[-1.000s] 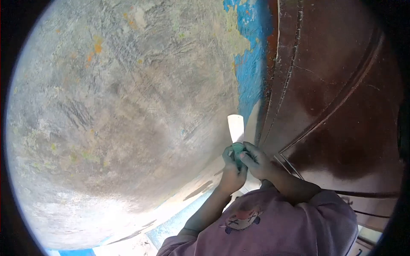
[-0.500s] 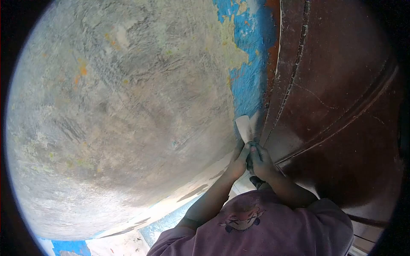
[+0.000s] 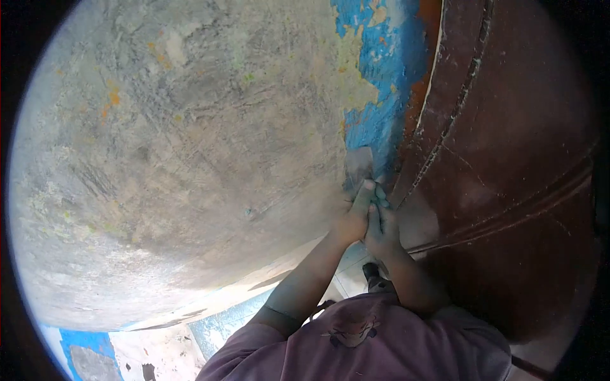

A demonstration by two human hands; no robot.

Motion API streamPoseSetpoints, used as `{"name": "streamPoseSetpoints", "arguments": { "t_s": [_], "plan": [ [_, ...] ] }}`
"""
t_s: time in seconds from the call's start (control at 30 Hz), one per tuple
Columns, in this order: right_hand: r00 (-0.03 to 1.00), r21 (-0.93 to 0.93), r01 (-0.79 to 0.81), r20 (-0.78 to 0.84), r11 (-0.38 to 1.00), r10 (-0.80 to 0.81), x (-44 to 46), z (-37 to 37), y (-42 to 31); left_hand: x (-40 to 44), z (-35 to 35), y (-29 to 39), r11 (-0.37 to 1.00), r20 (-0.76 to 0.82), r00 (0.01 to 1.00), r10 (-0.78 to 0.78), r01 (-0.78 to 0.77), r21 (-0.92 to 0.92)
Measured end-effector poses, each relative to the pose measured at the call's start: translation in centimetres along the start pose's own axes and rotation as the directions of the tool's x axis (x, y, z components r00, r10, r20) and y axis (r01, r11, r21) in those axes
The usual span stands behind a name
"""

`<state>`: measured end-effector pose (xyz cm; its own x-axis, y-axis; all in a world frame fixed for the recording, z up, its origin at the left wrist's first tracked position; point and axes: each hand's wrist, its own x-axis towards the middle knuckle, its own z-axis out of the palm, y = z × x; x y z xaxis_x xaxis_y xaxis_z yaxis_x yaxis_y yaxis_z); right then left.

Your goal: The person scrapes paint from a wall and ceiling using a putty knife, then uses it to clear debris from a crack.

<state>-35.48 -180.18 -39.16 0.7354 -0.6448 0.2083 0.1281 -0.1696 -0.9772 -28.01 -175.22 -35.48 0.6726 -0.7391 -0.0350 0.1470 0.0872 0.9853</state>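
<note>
A paint scraper (image 3: 360, 162) with a broad flat blade lies against the wall at the lower end of the blue paint (image 3: 376, 105). My left hand (image 3: 353, 219) is closed around its handle. Pressed up against the left from the other side, my right hand (image 3: 382, 230) is closed on the handle too. The handle itself is mostly hidden by my fingers. To the left of the blade spreads the bare grey wall (image 3: 210, 140), with small orange and green specks.
Close on the right stands a dark brown door (image 3: 527, 95) with a cracked frame edge (image 3: 460, 95). Below my arms are a shoe (image 3: 370, 272) and pale floor tiles (image 3: 349, 273). More blue paint (image 3: 89, 343) shows at the lower left.
My hands have moved slightly up the wall with the scraper. Its blade, earlier tilted and narrow to my view, now shows broad against the wall. The view has shifted a little.
</note>
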Motion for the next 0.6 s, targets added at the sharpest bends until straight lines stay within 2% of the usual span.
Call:
{"name": "streamPoseSetpoints", "arguments": {
  "t_s": [0.07, 0.1, 0.13, 0.2, 0.27, 0.33, 0.4, 0.43, 0.47, 0.5, 0.53, 0.57, 0.6],
  "plan": [
    [0.992, 0.08, 0.12, -0.038, 0.99, -0.117, -0.3, 0.1, 0.7, 0.1, -0.6, -2.1, 0.997, -0.007, 0.998, 0.06, -0.06, 0.051],
    [0.992, 0.088, 0.122, -0.039, 0.989, -0.119, -0.6, 0.4, 1.6, -0.1, -1.0, -3.6, 0.99, -0.002, 0.994, 0.105, -0.104, 0.094],
    [0.983, 0.082, 0.174, -0.069, 0.981, -0.168, -1.0, 0.9, 2.9, -0.6, -1.4, -4.7, 0.99, 0.0, 0.995, 0.103, -0.103, 0.101],
    [0.97, 0.076, 0.225, -0.107, 0.971, -0.216, -1.8, 1.1, 4.3, -1.5, -2.1, -6.5, 0.993, -0.003, 1.0, -0.008, 0.009, 0.116],
    [0.99, 0.159, 0.13, 0.028, 0.979, -0.136, -2.8, 1.0, 5.1, -2.6, -2.5, -7.4, 0.992, 0.0, 1.0, -0.024, 0.024, 0.122],
    [0.992, 0.163, 0.105, 0.052, 0.981, -0.115, -4.3, 1.0, 8.1, -3.4, -2.5, -8.2, 0.991, 0.005, 0.999, -0.043, 0.043, 0.124],
    [0.994, 0.16, 0.077, 0.069, 0.984, -0.089, -5.7, 1.1, 8.5, -4.2, -1.9, -8.9, 0.997, -0.067, 0.995, -0.067, 0.07, 0.032],
    [0.998, 0.192, -0.039, 0.055, 0.981, 0.029, -6.2, 0.9, 7.2, -4.7, -1.8, -9.1, 0.997, -0.055, 0.996, -0.072, 0.074, 0.032],
    [0.989, 0.227, -0.15, 0.044, 0.962, 0.144, -6.7, 0.8, 6.5, -5.2, -1.6, -9.1, 0.983, -0.049, 0.991, -0.125, 0.13, 0.127],
    [0.989, 0.225, -0.148, 0.035, 0.963, 0.144, -7.2, 0.9, 6.5, -5.5, -1.6, -9.0, 0.959, -0.051, 0.984, -0.174, 0.181, 0.22],
    [0.981, 0.307, -0.189, 0.023, 0.933, 0.191, -7.5, 0.9, 6.6, -5.3, -1.7, -8.8, 0.959, -0.045, 0.984, -0.172, 0.177, 0.22],
    [0.972, 0.386, -0.224, 0.017, 0.895, 0.236, -7.7, 0.9, 6.6, -4.9, -1.8, -8.4, 0.939, -0.051, 0.989, -0.138, 0.147, 0.312],
    [0.972, 0.384, -0.22, 0.013, 0.897, 0.233, -6.8, 0.8, 6.6, -4.3, -1.9, -7.9, 0.908, -0.055, 0.993, -0.106, 0.119, 0.402]
  ]
}}
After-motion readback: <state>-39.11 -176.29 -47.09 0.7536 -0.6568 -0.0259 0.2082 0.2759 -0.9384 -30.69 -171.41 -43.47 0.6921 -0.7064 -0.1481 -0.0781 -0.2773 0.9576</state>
